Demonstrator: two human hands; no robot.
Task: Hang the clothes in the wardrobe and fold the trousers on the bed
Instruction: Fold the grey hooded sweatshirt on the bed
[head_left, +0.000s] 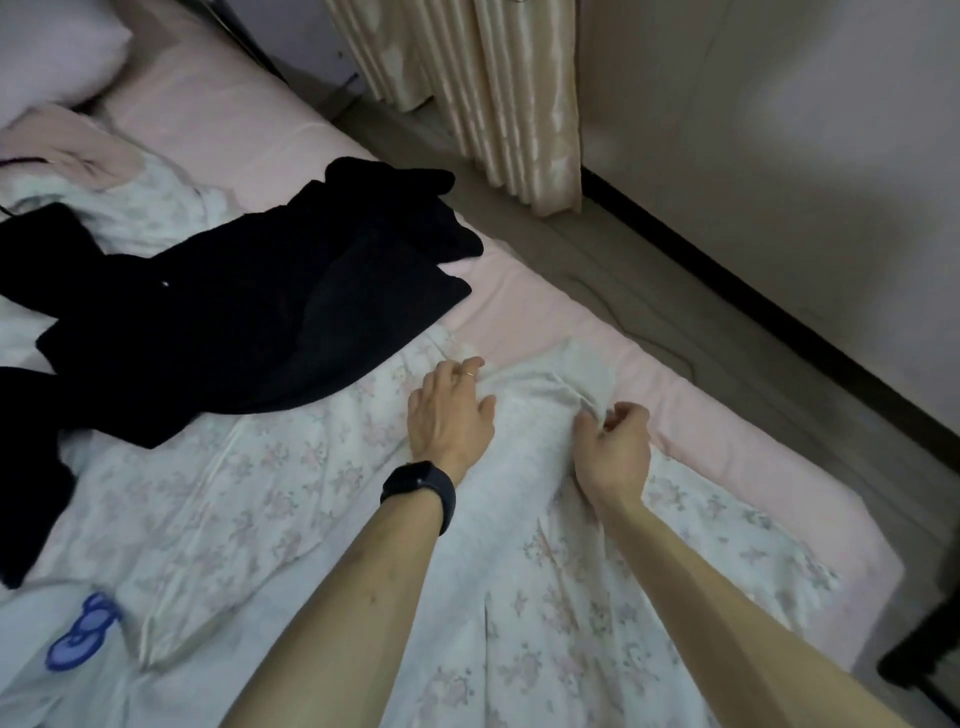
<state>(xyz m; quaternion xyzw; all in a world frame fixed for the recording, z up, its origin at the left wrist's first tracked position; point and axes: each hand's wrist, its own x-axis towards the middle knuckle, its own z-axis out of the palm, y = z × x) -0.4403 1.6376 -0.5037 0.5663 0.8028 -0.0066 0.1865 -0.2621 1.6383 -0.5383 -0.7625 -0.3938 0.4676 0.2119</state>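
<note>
Early stage: floral garment is lying spread on the bed, folding barely starting. Left grip is pressing flat on it, fingers straight; right grip is pinching its crease. Black clothes are lying unhung just beyond the floral garment; wardrobe not showing.

Dim, flat indoor light. Pale grey wall on the right, edged below by a dark skirting board. Grey-brown floor between wall and pink-sheeted bed. Glossy beige curtain hanging at the top, reaching nearly to the floor.
</note>
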